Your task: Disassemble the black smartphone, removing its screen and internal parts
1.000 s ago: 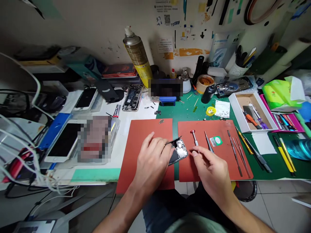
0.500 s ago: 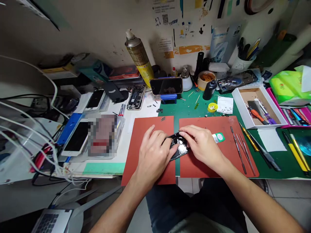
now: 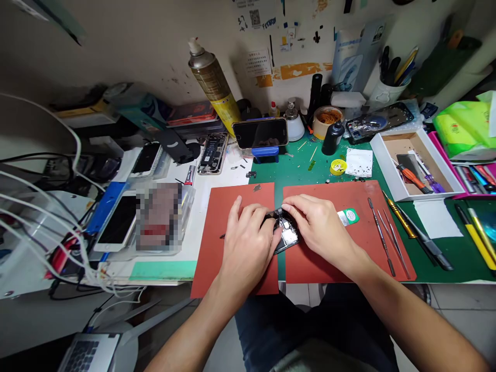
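Observation:
An opened phone (image 3: 287, 233), its dark frame and shiny inner parts showing, is tilted across the gap between two red-brown mats. My left hand (image 3: 251, 235) is closed on its left side, thumb along the lower edge and index finger raised. At the upper right corner, my right hand (image 3: 320, 219) pinches the phone's edge between thumb and fingertips. Whether a small part is also between those fingertips is hidden. A green-and-white label piece (image 3: 352, 216) lies just right of my right hand. A thin dark tip (image 3: 222, 236) sticks out left of my left hand.
Metal tweezers (image 3: 394, 243) and a thin pry tool (image 3: 382, 237) lie on the right mat (image 3: 364, 258). Behind stand a phone on a blue stand (image 3: 265, 152), a dark bottle (image 3: 333, 138) and a spray can (image 3: 215, 85). A white box (image 3: 387, 178) holds screwdrivers. Cables (image 3: 46, 222) crowd the left.
The view has shifted slightly. Both hands stay on the phone with small finger movements. A thin dark tip now shows left of my left hand.

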The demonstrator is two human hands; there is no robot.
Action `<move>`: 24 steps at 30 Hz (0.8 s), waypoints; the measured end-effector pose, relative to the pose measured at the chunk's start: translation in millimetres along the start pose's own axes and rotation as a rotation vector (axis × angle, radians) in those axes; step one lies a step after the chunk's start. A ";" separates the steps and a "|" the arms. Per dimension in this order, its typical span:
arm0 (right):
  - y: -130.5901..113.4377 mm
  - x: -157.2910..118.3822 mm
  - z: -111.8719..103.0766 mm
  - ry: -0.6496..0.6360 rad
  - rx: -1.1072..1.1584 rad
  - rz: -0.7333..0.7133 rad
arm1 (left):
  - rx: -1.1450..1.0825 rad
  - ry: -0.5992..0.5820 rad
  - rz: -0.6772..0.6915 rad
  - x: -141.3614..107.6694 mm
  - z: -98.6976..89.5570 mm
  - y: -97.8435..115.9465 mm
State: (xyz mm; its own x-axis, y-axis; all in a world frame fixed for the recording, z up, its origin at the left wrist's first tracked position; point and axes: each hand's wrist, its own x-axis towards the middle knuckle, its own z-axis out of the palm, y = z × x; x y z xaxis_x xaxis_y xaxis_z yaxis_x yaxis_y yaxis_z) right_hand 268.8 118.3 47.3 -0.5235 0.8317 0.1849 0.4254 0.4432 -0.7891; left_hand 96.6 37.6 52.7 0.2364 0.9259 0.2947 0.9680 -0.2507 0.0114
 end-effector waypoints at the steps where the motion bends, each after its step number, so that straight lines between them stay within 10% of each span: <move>1: -0.7 -1.2 -1.2 0.011 0.000 0.004 | 0.003 0.004 -0.007 0.3 -0.1 0.1; 9: -4.1 -50.6 -17.6 0.282 -0.101 -0.032 | -0.025 -0.014 -0.033 2.1 -3.6 0.2; 15: -10.6 -91.2 -6.5 0.257 -0.113 0.131 | -0.047 -0.016 -0.045 1.5 -4.1 2.7; 24: -24.0 -49.9 56.4 0.390 0.051 0.476 | -0.045 0.000 -0.060 -2.9 -0.5 4.8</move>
State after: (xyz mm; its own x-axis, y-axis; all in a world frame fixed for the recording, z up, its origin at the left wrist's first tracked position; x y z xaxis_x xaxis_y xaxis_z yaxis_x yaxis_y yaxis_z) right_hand 243.0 47.3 24.0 0.0278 0.9996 -0.0018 0.5053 -0.0156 -0.8628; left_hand 100.5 33.6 52.3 0.1776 0.9399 0.2918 0.9758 -0.2066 0.0716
